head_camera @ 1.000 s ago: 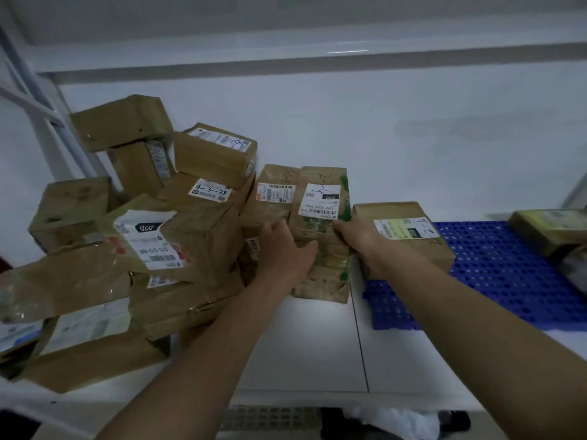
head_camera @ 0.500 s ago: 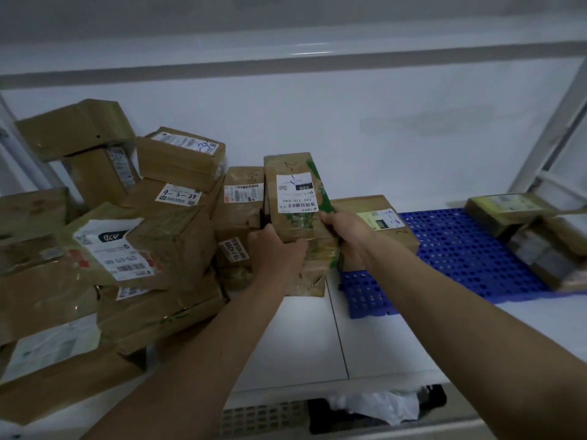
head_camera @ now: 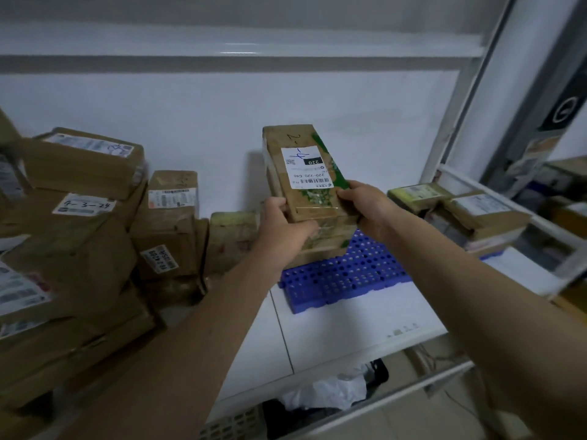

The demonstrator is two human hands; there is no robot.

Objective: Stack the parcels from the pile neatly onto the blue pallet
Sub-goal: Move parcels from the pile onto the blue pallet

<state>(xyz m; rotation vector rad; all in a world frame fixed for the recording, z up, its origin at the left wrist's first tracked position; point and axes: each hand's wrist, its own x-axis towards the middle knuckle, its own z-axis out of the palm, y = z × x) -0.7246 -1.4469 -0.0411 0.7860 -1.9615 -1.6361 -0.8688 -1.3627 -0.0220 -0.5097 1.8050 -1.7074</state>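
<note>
Cardboard parcel [head_camera: 305, 173] being held above the blue pallet [head_camera: 346, 274], at risk of slipping.
Left hand [head_camera: 282, 227] and right hand [head_camera: 368, 208] are clamping its near end, fingers curling round the edges, while the far end is tilting up unsupported; the glossy tape could let it slide, or it could be landing crooked on the parcel beneath, well apart from the pile [head_camera: 82, 236] on the desk [head_camera: 349, 325].

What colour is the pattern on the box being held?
Green, printed on the brown held box beside its white label; seen in the head view.
</note>
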